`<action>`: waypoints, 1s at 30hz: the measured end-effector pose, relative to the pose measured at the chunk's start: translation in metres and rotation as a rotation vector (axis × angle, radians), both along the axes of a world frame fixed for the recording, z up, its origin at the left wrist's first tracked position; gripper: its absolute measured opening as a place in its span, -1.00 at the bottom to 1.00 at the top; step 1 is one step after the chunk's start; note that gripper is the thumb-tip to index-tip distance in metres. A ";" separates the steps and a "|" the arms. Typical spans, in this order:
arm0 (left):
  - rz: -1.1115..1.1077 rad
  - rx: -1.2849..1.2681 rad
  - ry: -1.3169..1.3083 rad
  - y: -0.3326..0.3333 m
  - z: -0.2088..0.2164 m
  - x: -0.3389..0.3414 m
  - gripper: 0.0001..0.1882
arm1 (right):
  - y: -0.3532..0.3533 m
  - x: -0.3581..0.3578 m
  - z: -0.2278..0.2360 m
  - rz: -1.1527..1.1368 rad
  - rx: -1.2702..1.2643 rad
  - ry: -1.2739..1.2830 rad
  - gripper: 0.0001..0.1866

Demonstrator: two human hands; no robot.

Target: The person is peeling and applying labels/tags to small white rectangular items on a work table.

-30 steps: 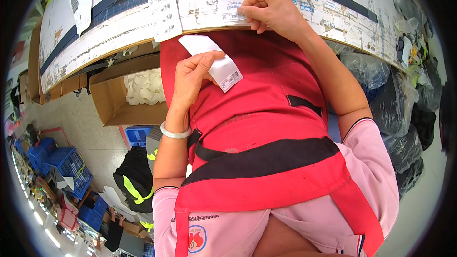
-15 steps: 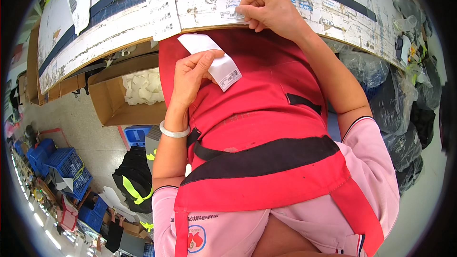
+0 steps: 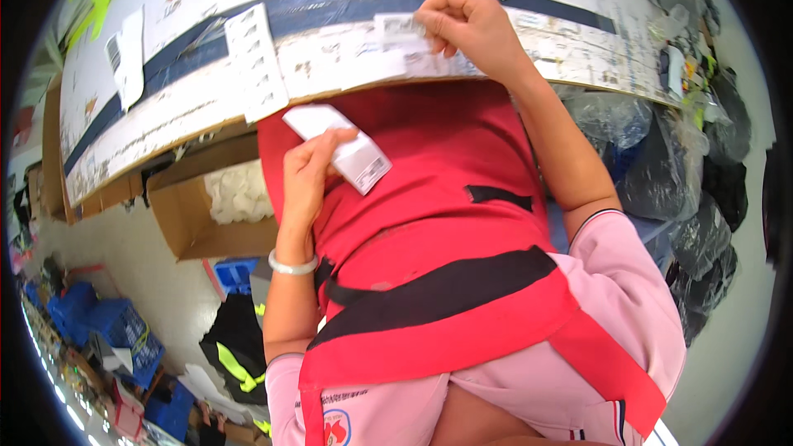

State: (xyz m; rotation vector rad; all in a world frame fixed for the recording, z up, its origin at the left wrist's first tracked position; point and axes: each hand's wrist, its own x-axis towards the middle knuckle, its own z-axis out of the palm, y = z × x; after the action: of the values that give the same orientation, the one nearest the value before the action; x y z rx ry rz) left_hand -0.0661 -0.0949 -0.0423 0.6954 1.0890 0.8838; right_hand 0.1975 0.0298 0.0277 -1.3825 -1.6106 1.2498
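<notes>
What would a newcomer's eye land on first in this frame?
Most striking is the red apron filling the centre, crossed by a black strap over pink sleeves. Against it, the left hand holds a white label sheet, while the right hand pinches a small label on the table edge at the top. An open cardboard box sits lower left.

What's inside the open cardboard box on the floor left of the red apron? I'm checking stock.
The cardboard box holds white crumpled material, perhaps foam or bags. The table edge overhangs its upper part, so the rest is hidden.
</notes>
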 end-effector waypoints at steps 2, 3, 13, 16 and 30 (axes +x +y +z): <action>0.006 -0.003 -0.006 -0.002 -0.002 -0.003 -0.66 | 0.027 0.033 -0.005 -0.177 0.124 -0.132 -0.82; 0.058 -0.023 -0.039 0.000 0.003 0.004 -0.67 | 0.041 0.055 -0.011 -0.196 0.136 -0.146 -0.82; -0.049 0.018 -0.025 0.003 0.008 0.009 -0.75 | 0.067 0.102 -0.042 -0.445 0.295 -0.791 -0.70; -0.032 0.024 -0.048 0.001 0.007 0.007 -0.76 | 0.031 0.072 -0.028 -0.380 0.347 -0.494 -0.75; -0.008 0.102 -0.027 -0.001 0.013 0.008 -0.73 | -0.083 -0.048 -0.035 0.239 -0.542 0.262 -0.81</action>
State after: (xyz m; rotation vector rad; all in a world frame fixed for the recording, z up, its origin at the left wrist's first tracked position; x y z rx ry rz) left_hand -0.0576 -0.0958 -0.0289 0.7694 1.0216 0.9442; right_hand 0.1494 -0.0534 -0.0071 -1.2780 -1.3335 2.0292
